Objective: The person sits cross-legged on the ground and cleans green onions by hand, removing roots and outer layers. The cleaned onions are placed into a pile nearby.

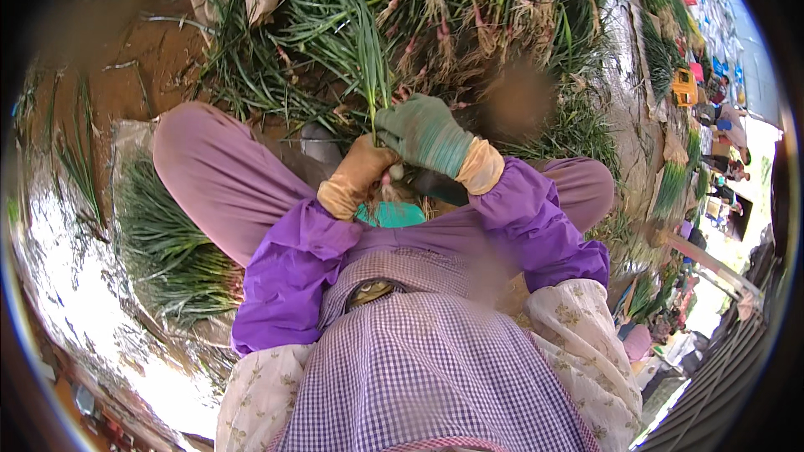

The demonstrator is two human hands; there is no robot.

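Note:
My left hand [361, 166], in a tan rubber glove, grips a green onion plant low on its stem. The pale bulb and stringy roots [391, 185] poke out below that fist. Just above, my right hand [427, 131], in a green-coated work glove with a tan glove cuff under it, closes on the same plant, its fingers partly hidden. Long green leaves [369, 59] rise from between both hands, overlapping a large heap of uprooted green onions [496, 3] with pinkish stems and tangled roots. Beneath the roots, a teal object [391, 215] shows between my thighs.
Beside my left knee, a bundle of green onions [176, 244] lies on a sheet. Wet brown ground [169, 43] and shiny plastic sheeting [81, 282] stretch to the left. Orange crates [684, 86], more onion bundles [671, 188] and several people [732, 125] are far right.

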